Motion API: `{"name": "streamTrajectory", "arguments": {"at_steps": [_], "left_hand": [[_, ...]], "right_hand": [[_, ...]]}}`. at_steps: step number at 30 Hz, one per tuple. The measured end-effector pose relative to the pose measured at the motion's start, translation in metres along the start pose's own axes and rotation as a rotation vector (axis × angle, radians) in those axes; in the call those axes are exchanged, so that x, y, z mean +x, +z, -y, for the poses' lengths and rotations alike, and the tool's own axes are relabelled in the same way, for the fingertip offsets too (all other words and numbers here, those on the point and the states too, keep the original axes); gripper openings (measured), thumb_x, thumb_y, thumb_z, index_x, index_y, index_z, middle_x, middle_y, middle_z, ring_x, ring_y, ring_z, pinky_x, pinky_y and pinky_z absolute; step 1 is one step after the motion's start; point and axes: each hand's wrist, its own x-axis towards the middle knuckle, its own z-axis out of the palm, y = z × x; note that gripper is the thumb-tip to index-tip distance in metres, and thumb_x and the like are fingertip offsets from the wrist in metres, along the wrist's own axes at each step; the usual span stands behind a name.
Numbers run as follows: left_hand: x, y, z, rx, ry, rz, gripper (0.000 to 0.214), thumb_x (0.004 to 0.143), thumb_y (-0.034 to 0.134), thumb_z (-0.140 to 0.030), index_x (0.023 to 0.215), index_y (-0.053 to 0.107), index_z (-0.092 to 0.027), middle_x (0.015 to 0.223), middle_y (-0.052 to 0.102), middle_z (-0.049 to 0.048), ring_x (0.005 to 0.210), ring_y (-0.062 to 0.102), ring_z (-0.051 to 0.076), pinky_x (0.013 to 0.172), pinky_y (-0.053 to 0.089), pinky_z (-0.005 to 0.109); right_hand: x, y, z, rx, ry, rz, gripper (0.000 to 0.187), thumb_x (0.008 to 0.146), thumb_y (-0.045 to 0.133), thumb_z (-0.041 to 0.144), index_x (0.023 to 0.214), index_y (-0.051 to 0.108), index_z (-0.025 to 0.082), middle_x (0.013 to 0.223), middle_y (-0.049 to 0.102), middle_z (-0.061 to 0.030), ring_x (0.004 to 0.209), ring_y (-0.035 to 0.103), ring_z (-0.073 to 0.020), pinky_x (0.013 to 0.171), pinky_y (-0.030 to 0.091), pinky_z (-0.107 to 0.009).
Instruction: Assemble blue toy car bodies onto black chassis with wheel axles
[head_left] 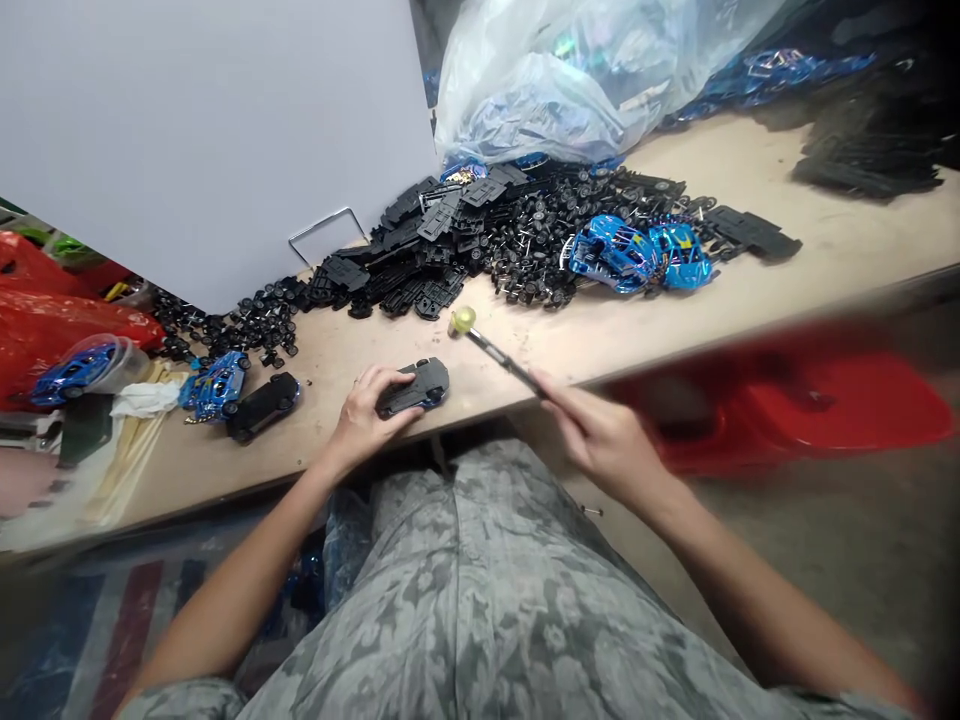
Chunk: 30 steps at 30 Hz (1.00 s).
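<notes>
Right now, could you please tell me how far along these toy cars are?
Done: two assembled cars sit on the bench. In hand: the left hand grasps a car; the right hand holds a small mallet. Remaining: a heap of black bases and wheels, plus loose blue bodies.

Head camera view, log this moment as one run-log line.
Left hand: toy car | Right hand: small hammer | Nearby: black wheels and chassis, blue car shells

You're rocking grey floral camo pants, holding a black toy car with blue edges and a yellow-green-headed mallet, while shiny blue car shells are sitting beside black wheels
</notes>
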Motion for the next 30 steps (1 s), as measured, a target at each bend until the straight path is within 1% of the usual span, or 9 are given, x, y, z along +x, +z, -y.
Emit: {"name": "streamTrajectory", "arguments": {"at_steps": [4,6,8,11,14,17,20,25,30], "left_hand": [[0.000,0.009,-0.011,-0.255,-0.205,-0.082,0.057,0.076,0.085,-0.045,0.124,0.067,-0.020,0.121,0.070,0.0096,0.114,0.065,0.026,0.104,0.049,0.039],[0.002,0.015,-0.021,-0.435,-0.290,-0.132,0.069,0.073,0.087,-0.042,0.133,0.063,-0.019,0.131,0.068,0.0111,0.123,0.061,0.027,0.110,0.045,0.040],[0.005,0.024,-0.031,-0.696,-0.350,-0.168,0.069,0.074,0.086,-0.040,0.134,0.063,-0.017,0.139,0.065,0.0125,0.133,0.057,0.028,0.117,0.039,0.040],[0.009,0.037,-0.045,-0.987,-0.367,-0.177,0.063,0.074,0.086,-0.033,0.130,0.063,-0.016,0.143,0.064,0.0122,0.138,0.054,0.027,0.120,0.037,0.037],[0.013,0.046,-0.055,-1.129,-0.386,-0.202,0.064,0.071,0.088,-0.025,0.128,0.059,-0.020,0.133,0.067,0.0088,0.132,0.059,0.025,0.112,0.044,0.035],[0.014,0.046,-0.057,-1.264,-0.410,-0.226,0.058,0.072,0.089,-0.026,0.123,0.059,-0.022,0.125,0.070,0.0060,0.123,0.064,0.023,0.103,0.051,0.033],[0.015,0.041,-0.052,-1.407,-0.454,-0.245,0.045,0.079,0.085,-0.030,0.118,0.064,-0.021,0.121,0.072,0.0060,0.118,0.066,0.023,0.098,0.055,0.032],[0.016,0.030,-0.030,-1.660,-0.581,-0.272,0.026,0.095,0.066,-0.034,0.111,0.072,-0.015,0.115,0.076,0.0118,0.113,0.070,0.024,0.101,0.057,0.039],[0.009,0.020,0.004,-1.239,-0.498,-0.346,0.041,0.091,0.067,-0.047,0.105,0.072,-0.009,0.095,0.078,0.0171,0.090,0.076,0.028,0.080,0.062,0.041]], "right_hand": [[0.048,-0.003,-0.012,-0.446,0.085,0.084,0.047,0.106,0.043,0.030,0.151,0.055,0.026,0.100,0.075,-0.0131,0.080,0.070,-0.0233,0.071,0.053,-0.032],[0.071,0.003,-0.015,-0.488,0.061,0.119,0.045,0.105,0.042,0.025,0.146,0.060,0.020,0.101,0.073,-0.0166,0.084,0.068,-0.0261,0.074,0.052,-0.036],[0.087,0.013,-0.011,-0.327,-0.017,0.077,0.042,0.105,0.046,0.030,0.138,0.066,0.015,0.112,0.072,-0.0198,0.099,0.067,-0.0301,0.087,0.053,-0.042],[0.097,0.034,0.012,0.221,-0.102,0.010,0.046,0.100,0.058,0.047,0.134,0.067,0.017,0.122,0.072,-0.0147,0.110,0.066,-0.0272,0.100,0.053,-0.041],[0.101,0.052,0.041,0.727,0.010,0.145,0.051,0.091,0.068,0.056,0.128,0.070,0.021,0.117,0.075,-0.0078,0.102,0.070,-0.0239,0.087,0.058,-0.035],[0.108,0.063,0.055,1.005,0.191,0.149,0.048,0.080,0.080,0.056,0.112,0.075,0.020,0.111,0.077,-0.0061,0.106,0.070,-0.0255,0.090,0.059,-0.035],[0.118,0.070,0.052,1.172,0.343,0.130,0.043,0.077,0.083,0.055,0.102,0.076,0.020,0.104,0.079,-0.0058,0.104,0.072,-0.0257,0.094,0.059,-0.037],[0.132,0.087,0.042,1.256,0.440,0.199,0.048,0.089,0.061,0.065,0.110,0.068,0.021,0.101,0.079,-0.0085,0.096,0.076,-0.0276,0.084,0.064,-0.045],[0.134,0.095,0.042,1.266,0.485,0.327,0.049,0.094,0.050,0.064,0.109,0.065,0.019,0.096,0.079,-0.0134,0.093,0.078,-0.0307,0.078,0.066,-0.050]]}}
